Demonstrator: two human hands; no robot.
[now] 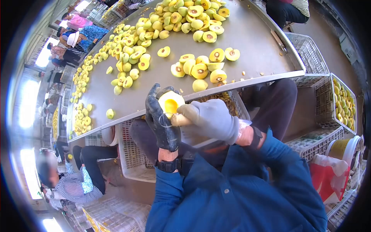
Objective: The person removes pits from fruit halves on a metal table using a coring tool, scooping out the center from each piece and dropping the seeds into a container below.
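My left hand (161,120), in a black glove, is closed around a yellow peach half (171,103) whose cut face with a hollow centre is turned up. My right hand (214,119), in a grey glove, grips a pitting tool by its light wooden handle (181,120). A thin curved metal loop at the tool's end shows against the black glove, just below the peach half. Both hands are close together in front of the metal table's near edge (239,83). On the table lie several cut peach halves (199,71), some with the pit in them.
A large heap of peach halves (181,15) covers the table's far part. A wooden-handled knife (278,40) lies near the right edge. Crates stand around: one full of peaches (344,102), a white crate (129,154) by my legs. Other people (79,185) sit at the left.
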